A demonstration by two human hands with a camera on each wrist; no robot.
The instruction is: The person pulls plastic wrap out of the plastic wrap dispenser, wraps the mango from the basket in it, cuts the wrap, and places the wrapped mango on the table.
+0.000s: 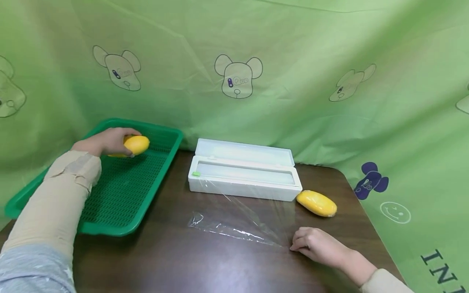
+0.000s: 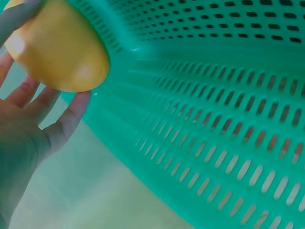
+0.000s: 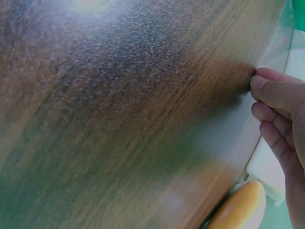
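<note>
Our left grip (image 1: 114, 141) was curled round a mango (image 1: 137, 145) within the basket (image 1: 176, 143), toward the far left corner of the worktop (image 1: 165, 260). We could not tell whether that mango was clear of the basket's floor. Our right grip (image 1: 317, 246) pinched a corner of the film (image 1: 238, 232) between thumb and finger, in from the worktop's right edge.

As we judged it, one piece was finished: a wrapped mango (image 1: 317, 203) lay between the box (image 1: 242, 190) and the worktop's right edge, just beside the box's near right corner, its skin glossy under what looked like tight film.

The second was only partly prepared. The box sat toward the worktop's far edge with its lid (image 1: 243, 153) up, and film already reached from its front toward the worktop's near edge, the loose end crinkled and glinting. That sheet seemed uncut, since it appeared to run back to the box, where the green slider (image 1: 196, 173) stood at the left end.

By our reckoning, setting the held mango on the film, cutting the sheet and folding it round were all left to do.
</note>
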